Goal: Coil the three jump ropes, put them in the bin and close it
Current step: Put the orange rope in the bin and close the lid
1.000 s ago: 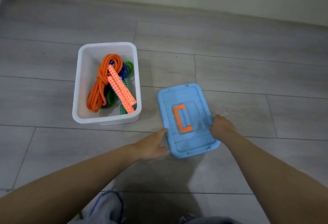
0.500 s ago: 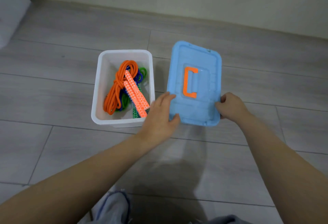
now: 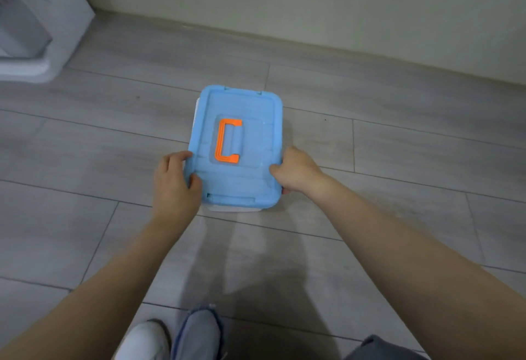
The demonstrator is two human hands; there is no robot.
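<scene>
Resting on top of the white bin [image 3: 233,209], the blue lid [image 3: 242,177] covers it almost wholly, so that only a thin strip of the bin's white wall shows below the lid's near edge and another along its far left side. The bin stands on the grey plank floor [image 3: 398,137], some way out from the wall. An orange handle [image 3: 227,141] lies flat in a recess at the middle of the lid. The left hand [image 3: 175,186] grasps the lid's near left edge, thumb on top and fingers curled around the rim. The right hand [image 3: 297,170] grasps the near right edge in like manner, fingers bent over the rim, with a fingertip showing just under the lid's near right corner. Both forearms reach in from the bottom of the view. The jump ropes are hidden under the lid. Whether the lid is fully pressed down and latched cannot be told. A white shoe [image 3: 142,341] and a blue-grey trouser hem [image 3: 197,331] show at the lower edge. A white appliance [image 3: 31,17] stands at the far left against the wall.
</scene>
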